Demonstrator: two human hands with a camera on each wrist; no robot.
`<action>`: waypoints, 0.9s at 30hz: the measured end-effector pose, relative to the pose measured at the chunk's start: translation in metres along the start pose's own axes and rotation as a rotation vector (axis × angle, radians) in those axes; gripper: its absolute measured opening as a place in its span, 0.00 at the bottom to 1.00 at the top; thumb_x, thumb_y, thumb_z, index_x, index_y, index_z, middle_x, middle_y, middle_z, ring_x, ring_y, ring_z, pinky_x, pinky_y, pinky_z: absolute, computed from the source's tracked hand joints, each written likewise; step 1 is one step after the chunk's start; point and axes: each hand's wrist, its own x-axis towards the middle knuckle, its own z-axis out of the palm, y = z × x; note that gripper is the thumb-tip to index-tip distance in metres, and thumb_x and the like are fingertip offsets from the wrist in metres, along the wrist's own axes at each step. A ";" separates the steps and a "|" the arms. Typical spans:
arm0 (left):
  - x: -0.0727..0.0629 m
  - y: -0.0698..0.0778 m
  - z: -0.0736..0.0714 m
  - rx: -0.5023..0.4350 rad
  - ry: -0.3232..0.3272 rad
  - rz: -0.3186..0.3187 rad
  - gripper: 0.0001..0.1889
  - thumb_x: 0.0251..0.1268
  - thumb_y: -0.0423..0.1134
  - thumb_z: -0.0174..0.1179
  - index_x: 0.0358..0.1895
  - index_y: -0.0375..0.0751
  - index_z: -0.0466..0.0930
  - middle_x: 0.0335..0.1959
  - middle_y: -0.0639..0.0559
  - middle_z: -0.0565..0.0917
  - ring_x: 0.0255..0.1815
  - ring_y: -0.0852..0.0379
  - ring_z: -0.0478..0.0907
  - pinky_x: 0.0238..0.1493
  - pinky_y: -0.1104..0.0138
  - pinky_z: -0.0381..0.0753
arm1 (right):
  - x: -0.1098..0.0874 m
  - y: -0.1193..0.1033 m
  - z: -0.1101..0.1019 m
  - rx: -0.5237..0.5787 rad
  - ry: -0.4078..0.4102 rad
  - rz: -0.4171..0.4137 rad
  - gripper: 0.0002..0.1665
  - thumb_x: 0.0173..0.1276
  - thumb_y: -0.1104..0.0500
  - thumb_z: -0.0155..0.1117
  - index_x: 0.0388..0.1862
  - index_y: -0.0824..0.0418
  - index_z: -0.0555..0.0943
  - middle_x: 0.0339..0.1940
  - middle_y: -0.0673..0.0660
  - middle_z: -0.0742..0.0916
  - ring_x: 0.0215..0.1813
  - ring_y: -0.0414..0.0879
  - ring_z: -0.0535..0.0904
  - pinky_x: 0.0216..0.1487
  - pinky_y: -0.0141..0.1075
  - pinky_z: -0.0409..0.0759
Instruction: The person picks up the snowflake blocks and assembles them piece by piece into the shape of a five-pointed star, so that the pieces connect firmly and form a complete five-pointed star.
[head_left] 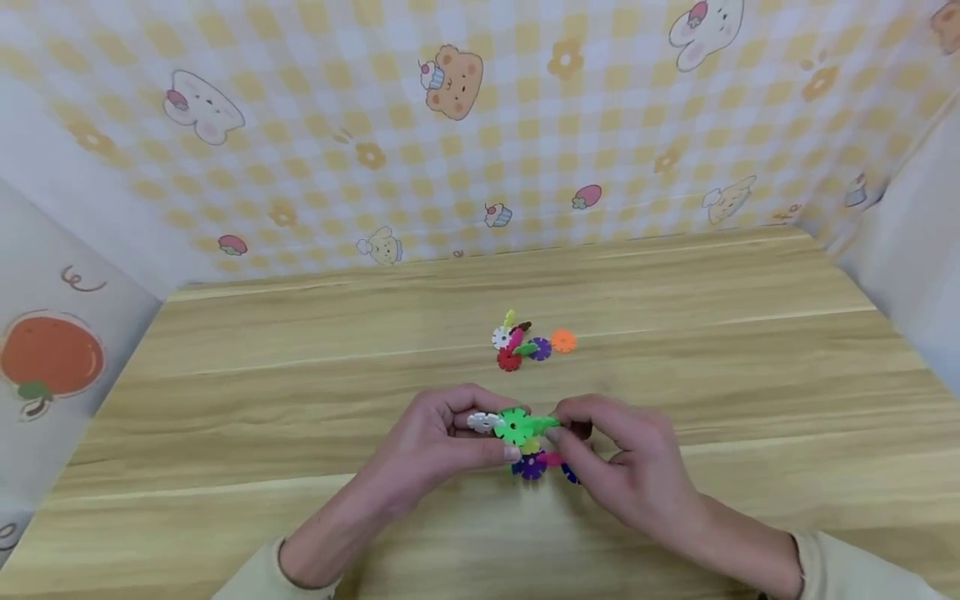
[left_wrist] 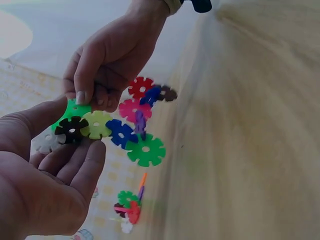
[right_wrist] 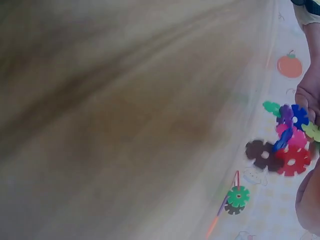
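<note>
Both hands hold a joined cluster of notched plastic snowflake discs above the table. My left hand (head_left: 431, 446) grips its left side, around a white disc (head_left: 483, 422) and a bright green disc (head_left: 513, 426). With thumb and fingertips, my right hand (head_left: 633, 454) pinches another green disc, seen nearly edge-on, at the cluster's right. In the left wrist view, a black disc (left_wrist: 71, 130) and a yellow disc (left_wrist: 97, 125) lie between the hands. Blue, pink, purple, red, brown and darker green discs (left_wrist: 146, 150) branch off from them. Fingers hide part of the cluster.
A second joined group of discs lies on the wooden table (head_left: 300, 417) beyond the hands, with a red disc (head_left: 509, 359) in front and an orange disc (head_left: 564, 341) at its right end. A checked, cartoon-printed backdrop (head_left: 322, 108) stands behind the table.
</note>
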 end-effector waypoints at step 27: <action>-0.008 0.007 -0.013 0.402 0.057 -0.004 0.10 0.61 0.40 0.68 0.46 0.49 0.90 0.35 0.54 0.86 0.24 0.61 0.72 0.24 0.70 0.74 | 0.018 -0.015 0.004 0.242 -0.268 0.643 0.09 0.78 0.59 0.61 0.46 0.58 0.88 0.32 0.55 0.89 0.29 0.44 0.82 0.26 0.33 0.79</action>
